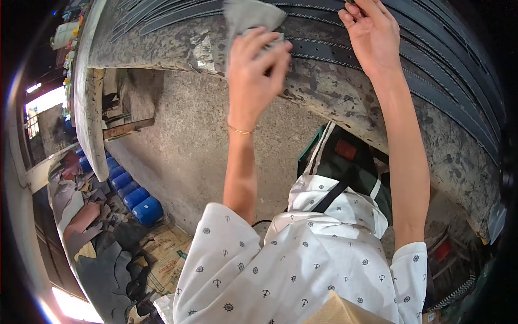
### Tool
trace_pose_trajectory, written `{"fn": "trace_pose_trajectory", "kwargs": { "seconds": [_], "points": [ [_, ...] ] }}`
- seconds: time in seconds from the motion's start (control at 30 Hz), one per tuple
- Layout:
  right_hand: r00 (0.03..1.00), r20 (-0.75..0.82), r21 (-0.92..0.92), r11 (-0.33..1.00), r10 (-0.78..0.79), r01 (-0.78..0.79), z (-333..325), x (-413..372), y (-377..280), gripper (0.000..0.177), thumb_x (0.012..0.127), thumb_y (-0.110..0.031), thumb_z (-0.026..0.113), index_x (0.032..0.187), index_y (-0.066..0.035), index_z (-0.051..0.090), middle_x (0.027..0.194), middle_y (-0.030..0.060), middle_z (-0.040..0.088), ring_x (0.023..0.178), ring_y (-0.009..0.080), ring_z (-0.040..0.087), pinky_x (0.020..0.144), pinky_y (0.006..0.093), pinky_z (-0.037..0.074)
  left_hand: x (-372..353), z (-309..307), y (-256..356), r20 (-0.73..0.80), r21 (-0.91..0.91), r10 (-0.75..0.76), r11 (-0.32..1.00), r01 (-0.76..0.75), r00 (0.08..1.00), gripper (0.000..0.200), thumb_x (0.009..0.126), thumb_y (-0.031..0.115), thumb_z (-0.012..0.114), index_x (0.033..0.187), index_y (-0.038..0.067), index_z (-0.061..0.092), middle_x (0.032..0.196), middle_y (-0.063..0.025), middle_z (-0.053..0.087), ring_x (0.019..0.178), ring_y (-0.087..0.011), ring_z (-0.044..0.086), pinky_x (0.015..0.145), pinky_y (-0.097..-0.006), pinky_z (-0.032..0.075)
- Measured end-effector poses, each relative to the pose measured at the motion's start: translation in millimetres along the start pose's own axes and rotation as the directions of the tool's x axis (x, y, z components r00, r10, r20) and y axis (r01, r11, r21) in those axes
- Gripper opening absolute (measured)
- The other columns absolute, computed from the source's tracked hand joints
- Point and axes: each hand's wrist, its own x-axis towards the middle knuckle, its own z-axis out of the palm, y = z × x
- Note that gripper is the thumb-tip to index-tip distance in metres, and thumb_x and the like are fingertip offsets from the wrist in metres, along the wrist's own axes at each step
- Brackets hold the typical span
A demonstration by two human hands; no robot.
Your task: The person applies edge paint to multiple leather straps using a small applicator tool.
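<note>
Straps, dark with stitched edges (318, 50), are fanned over the far part of the worktable (324, 89), crowding its right end. Left hand (258, 63) has curled fingers gripping a grey cloth (243, 20) above the table; it's blurry though. Right hand (375, 33) is partly curled over the table, cut off up top, so can't tell if it's pinching anything. Cloth looks light and floppy, so I'd bunch it mid-piece. Straps look bendy but firm, maybe slick; I'd take them by the edges. Bare tabletop lies along the table's near edge, decent elbow room.
</note>
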Motion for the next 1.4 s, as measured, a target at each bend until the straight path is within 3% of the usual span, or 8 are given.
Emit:
{"fn": "trace_pose_trajectory", "kwargs": {
  "seconds": [0.17,0.27,0.33,0.67,0.87,0.93,1.03,1.4],
  "points": [
    [1.000,-0.026,0.000,1.000,0.013,-0.013,0,1,3,0.011,0.095,-0.002,0.066,0.105,-0.004,0.069,0.086,0.0046,0.069,0.071,0.0114,0.064,0.066,0.0279,0.052,-4,-10,1,0.130,0.005,0.125,0.992,-0.126,0.984,0.024,0.080,0.006,0.076,0.103,0.010,0.080,0.120,-0.0098,0.070,0.125,-0.0339,0.059,0.105,-0.0463,0.047],
    [1.000,-0.012,0.002,1.000,0.028,-0.028,-1,0,3,0.010,0.095,-0.002,0.066,0.105,-0.004,0.069,0.086,0.0045,0.069,0.071,0.0116,0.064,0.065,0.0280,0.052,-3,-11,2,0.150,-0.025,0.137,0.990,-0.135,0.979,0.024,0.079,0.007,0.076,0.103,0.008,0.078,0.121,-0.0112,0.070,0.126,-0.0352,0.058,0.106,-0.0464,0.047],
    [0.999,-0.009,0.004,0.999,0.040,-0.040,1,0,2,0.010,0.095,-0.002,0.066,0.105,-0.003,0.068,0.085,0.0045,0.069,0.071,0.0119,0.063,0.065,0.0280,0.052,-4,-10,1,0.143,-0.099,0.047,0.995,-0.033,0.989,0.024,0.079,0.013,0.078,0.102,0.010,0.076,0.123,-0.0082,0.068,0.129,-0.0346,0.056,0.111,-0.0544,0.039],
    [0.999,0.010,-0.041,0.998,0.048,-0.047,3,-3,5,0.008,0.096,-0.002,0.065,0.103,-0.002,0.068,0.084,0.0037,0.066,0.070,0.0111,0.061,0.064,0.0272,0.051,-2,-13,3,0.167,-0.020,0.122,0.993,-0.120,0.978,0.024,0.080,0.010,0.076,0.104,0.006,0.075,0.125,-0.0119,0.067,0.128,-0.0373,0.056,0.106,-0.0485,0.046],
    [0.998,0.069,-0.320,0.947,-0.006,0.028,2,-7,12,0.006,0.093,0.000,0.068,0.099,0.001,0.070,0.082,0.0038,0.068,0.067,0.0078,0.058,0.063,0.0255,0.048,-1,-14,1,0.175,-0.023,0.091,0.996,-0.089,0.980,0.024,0.081,0.009,0.075,0.105,0.006,0.075,0.125,-0.0114,0.068,0.127,-0.0355,0.057,0.106,-0.0465,0.046],
    [0.941,0.337,-0.739,0.624,0.017,0.254,2,-13,10,0.018,0.096,-0.011,0.069,0.111,-0.002,0.073,0.091,-0.0013,0.068,0.082,0.0058,0.059,0.076,0.0211,0.048,0,-15,-8,0.140,-0.105,0.041,0.994,-0.027,0.989,0.025,0.081,0.012,0.078,0.105,0.006,0.075,0.124,-0.0113,0.069,0.124,-0.0336,0.059,0.105,-0.0437,0.046],
    [0.902,0.417,-0.865,0.351,0.109,0.358,17,-30,13,0.013,0.093,-0.009,0.072,0.104,-0.003,0.075,0.079,-0.0038,0.065,0.071,0.0027,0.052,0.063,0.0212,0.043,4,-19,-20,0.113,0.022,0.017,1.000,-0.019,0.994,0.029,0.079,0.015,0.082,0.105,0.006,0.076,0.123,-0.0113,0.070,0.122,-0.0324,0.061,0.104,-0.0420,0.047],
    [0.826,0.540,-0.835,0.224,0.161,0.502,19,-32,11,0.011,0.089,-0.008,0.073,0.098,-0.003,0.075,0.071,-0.0034,0.058,0.063,0.0051,0.045,0.058,0.0238,0.038,2,-8,-33,-0.001,0.042,0.065,0.997,-0.064,0.998,0.019,0.079,0.010,0.080,0.098,0.008,0.079,0.110,-0.0058,0.074,0.106,-0.0255,0.067,0.090,-0.0374,0.053]
  ]
}}
